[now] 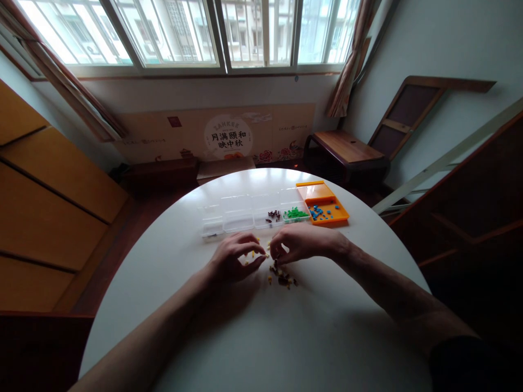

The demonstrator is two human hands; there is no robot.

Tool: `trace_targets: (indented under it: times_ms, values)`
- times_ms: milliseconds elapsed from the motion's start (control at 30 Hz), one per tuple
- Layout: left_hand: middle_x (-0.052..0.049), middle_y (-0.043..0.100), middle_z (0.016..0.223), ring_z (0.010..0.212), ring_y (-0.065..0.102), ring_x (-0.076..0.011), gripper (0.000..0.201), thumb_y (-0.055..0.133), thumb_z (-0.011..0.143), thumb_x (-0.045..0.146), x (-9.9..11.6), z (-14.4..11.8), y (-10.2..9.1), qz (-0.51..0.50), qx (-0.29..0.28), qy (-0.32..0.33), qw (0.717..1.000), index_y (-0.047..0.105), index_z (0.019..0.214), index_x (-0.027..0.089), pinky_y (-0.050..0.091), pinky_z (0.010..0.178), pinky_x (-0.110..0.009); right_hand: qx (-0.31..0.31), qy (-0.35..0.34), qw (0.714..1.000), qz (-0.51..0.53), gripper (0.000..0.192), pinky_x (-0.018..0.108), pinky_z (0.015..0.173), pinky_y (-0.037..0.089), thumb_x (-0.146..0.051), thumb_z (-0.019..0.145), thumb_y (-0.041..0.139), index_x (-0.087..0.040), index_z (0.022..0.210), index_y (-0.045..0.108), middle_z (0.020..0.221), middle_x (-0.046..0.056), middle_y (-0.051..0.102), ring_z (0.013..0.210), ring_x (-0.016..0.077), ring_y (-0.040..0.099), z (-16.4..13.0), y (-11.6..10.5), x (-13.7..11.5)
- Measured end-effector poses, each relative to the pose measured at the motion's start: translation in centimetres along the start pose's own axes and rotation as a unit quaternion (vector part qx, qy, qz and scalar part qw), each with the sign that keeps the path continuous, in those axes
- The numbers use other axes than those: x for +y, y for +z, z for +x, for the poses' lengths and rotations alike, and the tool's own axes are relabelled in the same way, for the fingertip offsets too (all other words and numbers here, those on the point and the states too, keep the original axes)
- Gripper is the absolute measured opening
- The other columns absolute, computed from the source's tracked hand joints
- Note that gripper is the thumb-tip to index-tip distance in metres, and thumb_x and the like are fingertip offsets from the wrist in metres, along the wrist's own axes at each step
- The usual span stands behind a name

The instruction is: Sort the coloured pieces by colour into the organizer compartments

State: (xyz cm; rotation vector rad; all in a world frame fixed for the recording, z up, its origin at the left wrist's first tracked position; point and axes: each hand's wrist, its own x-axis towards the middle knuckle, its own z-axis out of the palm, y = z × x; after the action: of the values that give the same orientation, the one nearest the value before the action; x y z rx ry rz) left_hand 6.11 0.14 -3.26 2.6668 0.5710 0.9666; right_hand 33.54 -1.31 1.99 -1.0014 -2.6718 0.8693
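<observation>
My left hand [233, 258] is over the middle of the table, thumb and index finger curled together at a tiny pale piece [267, 255]. Facing it, my right hand [300, 242] reaches in with its fingers bent down and pinched; whatever they hold is too small to make out. Just below the right fingertips lies a loose pile of small brown and yellow pieces [283, 280]. A few yellow pieces [253, 253] are scattered between the hands, partly hidden by the left fingers.
Behind my hands stands a clear plastic compartment box [239, 222] with its lids up. Dark brown pieces [273, 216] and green pieces [296, 213] fill two compartments. To its right, an open orange case [341, 216] holds blue pieces [316, 211]. All stand on a round white table [183, 343].
</observation>
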Motion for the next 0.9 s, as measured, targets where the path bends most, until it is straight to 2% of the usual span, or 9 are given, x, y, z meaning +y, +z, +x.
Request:
trace_targets:
  times_ms: [100,233,333,500,600,800,900]
  values:
    - [-0.005,0.079,0.096,0.08,0.072,-0.0176,0.008,0.082,0.096,0.032,0.3,-0.2,-0.1,-0.008,-0.007,0.058,0.998,0.081,0.099,0.025,0.055,0.076,-0.032,-0.009,0.005,1.0,-0.01,0.001,0.025,0.069,0.04,-0.022,0.093,0.083,-0.023,0.094,0.083,0.087,-0.004,0.08,0.076,0.0119,0.068,0.2,0.0,-0.3]
    - [-0.003,0.078,0.093,0.077,0.07,-0.0164,0.01,0.083,0.095,0.035,0.1,-0.3,-0.1,-0.003,-0.037,0.082,0.996,0.083,0.102,0.028,0.055,0.074,-0.031,-0.011,0.004,1.0,0.001,0.001,0.025,0.069,0.042,-0.021,0.093,0.083,-0.022,0.092,0.083,0.087,-0.004,0.08,0.075,0.0117,0.067,0.3,0.0,0.0]
    - [-0.002,0.077,0.091,0.076,0.068,-0.0155,0.013,0.082,0.098,0.036,-0.1,-0.2,0.0,0.011,-0.056,0.111,0.992,0.085,0.11,0.031,0.054,0.074,-0.029,-0.011,-0.007,0.999,0.033,0.003,0.025,0.072,0.044,-0.022,0.094,0.081,-0.021,0.094,0.084,0.088,-0.003,0.08,0.077,0.0122,0.067,0.2,-0.1,0.7]
    - [-0.002,0.078,0.092,0.074,0.065,-0.0142,0.016,0.081,0.102,0.035,0.5,-0.2,0.8,0.017,-0.049,0.134,0.99,0.084,0.117,0.031,0.051,0.072,-0.028,0.024,-0.008,0.997,0.073,0.012,0.025,0.07,0.044,-0.03,0.095,0.081,-0.02,0.1,0.086,0.085,-0.001,0.075,0.075,0.0128,0.064,-0.2,-0.4,2.6]
    - [-0.002,0.078,0.092,0.073,0.066,-0.0137,0.012,0.077,0.105,0.033,0.6,-0.4,1.2,0.022,-0.07,0.129,0.989,0.085,0.114,0.032,0.051,0.071,-0.027,0.083,0.0,0.995,0.063,0.012,0.025,0.068,0.043,-0.03,0.097,0.079,-0.02,0.1,0.085,0.083,-0.001,0.073,0.075,0.0126,0.063,-0.3,-0.6,3.5]
    - [-0.004,0.079,0.098,0.081,0.071,-0.0153,0.017,0.068,0.109,0.03,-0.1,-0.8,1.4,0.037,-0.089,0.11,0.989,0.084,0.116,0.032,0.055,0.076,-0.027,0.294,0.046,0.955,-0.005,0.01,0.028,0.076,0.046,-0.023,0.1,0.075,-0.019,0.101,0.084,0.099,0.004,0.08,0.081,0.0142,0.065,0.3,-0.3,4.6]
    - [-0.004,0.079,0.098,0.081,0.071,-0.0151,0.016,0.069,0.109,0.03,-0.1,-0.6,1.3,0.04,-0.092,0.103,0.99,0.084,0.113,0.032,0.054,0.075,-0.026,0.335,0.059,0.939,-0.044,0.011,0.028,0.074,0.044,-0.022,0.101,0.074,-0.019,0.106,0.084,0.098,0.004,0.079,0.076,0.0132,0.061,0.6,0.0,4.8]
